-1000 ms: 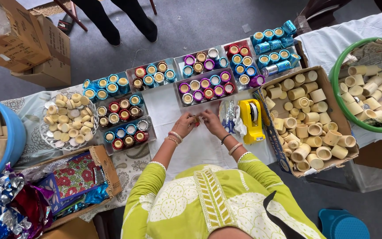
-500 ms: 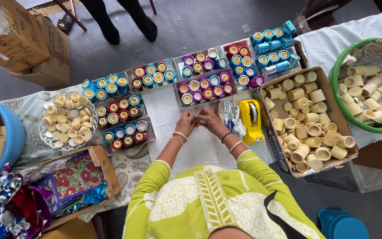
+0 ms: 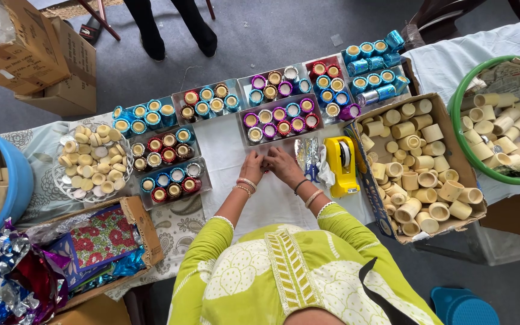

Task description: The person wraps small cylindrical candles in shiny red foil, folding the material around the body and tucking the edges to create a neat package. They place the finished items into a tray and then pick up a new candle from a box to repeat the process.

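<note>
My left hand [image 3: 251,168] and my right hand [image 3: 283,165] meet fingertip to fingertip on the white cloth [image 3: 224,150], just below a tray of foil-wrapped cups [image 3: 279,119]. Whatever lies between the fingers is hidden. Bangles ring both wrists, and my sleeves are green. A yellow tape dispenser [image 3: 342,160] stands right of my right hand, with clear foil strips [image 3: 308,154] between them. Several trays of blue, red and purple wrapped cups [image 3: 167,162] lie left of my left hand.
A cardboard box of plain cream cups [image 3: 419,165] sits right, a green tub [image 3: 460,138] beyond it. At left are a plate of cups [image 3: 94,162], a blue tub [image 3: 19,180] and a box of coloured foil [image 3: 100,241]. Another person's legs [image 3: 170,24] stand across the table.
</note>
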